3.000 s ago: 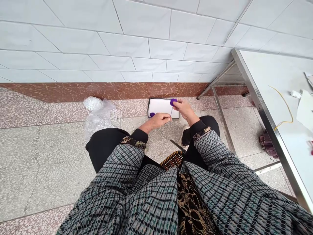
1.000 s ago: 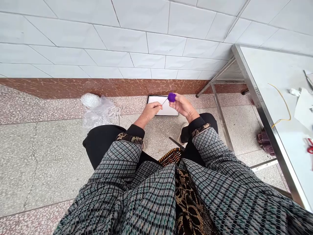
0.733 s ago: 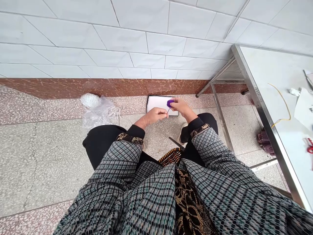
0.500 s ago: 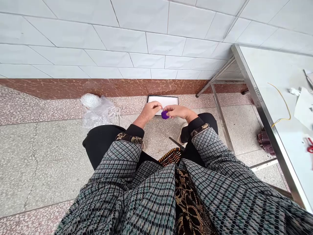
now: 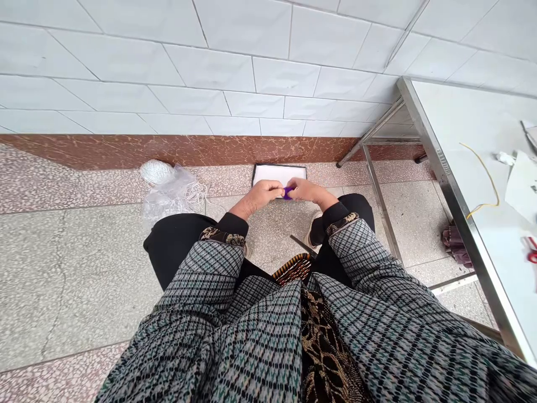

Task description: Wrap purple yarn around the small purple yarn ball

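Between my two hands is a small, fuzzy purple piece, which looks like yarn work. It is mostly covered by fingers. My right hand is closed on it from the right, thumb and fingers pinching it. My left hand is closed too, its fingertips pressed against the piece's left edge. Whether a thin tool or thread is also in the left fingers cannot be made out. Below and behind the hands, a shallow white tray with a dark rim lies on the floor by the wall.
A ball of white yarn and a clear plastic bag with loose white cord lie on the floor at left. A metal-framed table stands at right, bearing a yellow cord and red-handled scissors. A woven basket edge shows between my knees.
My left hand has moved slightly right, its fingers now against the purple piece. My right fingers have lifted and closed further over it, so less purple shows.
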Demonstrator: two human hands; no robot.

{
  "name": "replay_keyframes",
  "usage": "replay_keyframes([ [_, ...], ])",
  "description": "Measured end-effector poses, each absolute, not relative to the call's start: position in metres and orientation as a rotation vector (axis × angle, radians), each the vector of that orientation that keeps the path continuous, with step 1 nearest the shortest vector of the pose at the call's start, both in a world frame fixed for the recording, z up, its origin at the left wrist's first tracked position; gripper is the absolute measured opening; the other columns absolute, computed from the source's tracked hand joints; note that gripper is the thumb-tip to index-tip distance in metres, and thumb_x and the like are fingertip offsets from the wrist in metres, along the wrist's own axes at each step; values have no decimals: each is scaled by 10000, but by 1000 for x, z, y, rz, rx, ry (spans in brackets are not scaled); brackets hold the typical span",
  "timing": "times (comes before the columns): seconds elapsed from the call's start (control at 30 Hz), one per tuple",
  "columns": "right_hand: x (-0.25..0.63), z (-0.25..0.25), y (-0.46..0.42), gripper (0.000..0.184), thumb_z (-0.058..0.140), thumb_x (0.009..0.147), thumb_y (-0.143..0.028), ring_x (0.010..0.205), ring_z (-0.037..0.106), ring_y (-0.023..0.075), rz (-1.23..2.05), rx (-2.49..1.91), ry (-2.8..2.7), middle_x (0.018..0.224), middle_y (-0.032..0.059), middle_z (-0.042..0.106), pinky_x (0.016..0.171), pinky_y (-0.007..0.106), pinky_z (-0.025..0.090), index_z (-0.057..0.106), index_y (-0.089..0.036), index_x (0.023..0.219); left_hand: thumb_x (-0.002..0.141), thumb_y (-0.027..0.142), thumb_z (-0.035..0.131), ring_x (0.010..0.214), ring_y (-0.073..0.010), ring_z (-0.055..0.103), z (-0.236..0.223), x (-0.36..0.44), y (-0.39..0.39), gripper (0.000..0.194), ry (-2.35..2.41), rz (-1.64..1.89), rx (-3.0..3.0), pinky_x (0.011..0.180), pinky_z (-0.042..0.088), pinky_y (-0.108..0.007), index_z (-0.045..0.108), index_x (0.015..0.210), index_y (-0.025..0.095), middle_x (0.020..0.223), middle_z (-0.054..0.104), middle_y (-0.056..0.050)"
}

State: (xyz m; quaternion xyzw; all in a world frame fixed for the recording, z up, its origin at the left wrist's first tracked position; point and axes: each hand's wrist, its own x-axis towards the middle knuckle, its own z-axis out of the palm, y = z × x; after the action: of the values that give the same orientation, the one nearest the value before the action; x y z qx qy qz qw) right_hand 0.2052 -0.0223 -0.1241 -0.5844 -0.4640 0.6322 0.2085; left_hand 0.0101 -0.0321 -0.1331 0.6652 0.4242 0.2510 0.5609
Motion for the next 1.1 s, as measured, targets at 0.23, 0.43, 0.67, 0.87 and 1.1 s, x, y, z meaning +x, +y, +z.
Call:
replay_keyframes([
  [0.23, 209, -107, -26, 252, 701, 725, -67, 584, 615, 106, 2119, -1121, -1069, 780, -4, 711, 612, 221, 556, 666, -157, 958, 754, 284, 590, 544, -119, 414, -136, 10, -27, 153, 1235, 758, 1384, 583, 304, -248, 593, 642, 180, 531, 468, 36],
  [0.43, 208, -105, -17, 143, 706, 879, -192, 648, 596, 101, 1772, -997, -505, 780, -25, 643, 694, 212, 571, 572, -208, 927, 769, 264, 557, 485, -121, 393, -141, 14, -27, 125, 1232, 708, 1325, 531, 308, -246, 624, 705, 180, 507, 432, 44],
  [0.67, 209, -111, -9, 131, 639, 935, -252, 679, 582, 103, 1499, -1125, -580, 793, -44, 610, 777, 220, 574, 510, -245, 956, 753, 291, 611, 486, -109, 389, -139, 18, -31, 149, 1178, 634, 1355, 509, 319, -238, 686, 719, 167, 532, 478, 35],
  [0.87, 206, -121, -18, 243, 673, 746, 29, 515, 478, 85, 1705, -1644, -1126, 607, -59, 575, 497, 183, 403, 620, -178, 861, 770, 378, 625, 573, -118, 454, -130, 16, -34, 267, 929, 531, 1535, 576, 361, -245, 739, 754, 137, 625, 584, 0],
  [1.1, 212, -111, -25, 219, 709, 764, -61, 583, 612, 98, 2170, -1162, -999, 758, -12, 705, 597, 205, 551, 660, -149, 959, 773, 329, 601, 588, -125, 433, -141, 10, -25, 183, 1268, 854, 1429, 605, 330, -271, 650, 702, 168, 610, 530, 22],
])
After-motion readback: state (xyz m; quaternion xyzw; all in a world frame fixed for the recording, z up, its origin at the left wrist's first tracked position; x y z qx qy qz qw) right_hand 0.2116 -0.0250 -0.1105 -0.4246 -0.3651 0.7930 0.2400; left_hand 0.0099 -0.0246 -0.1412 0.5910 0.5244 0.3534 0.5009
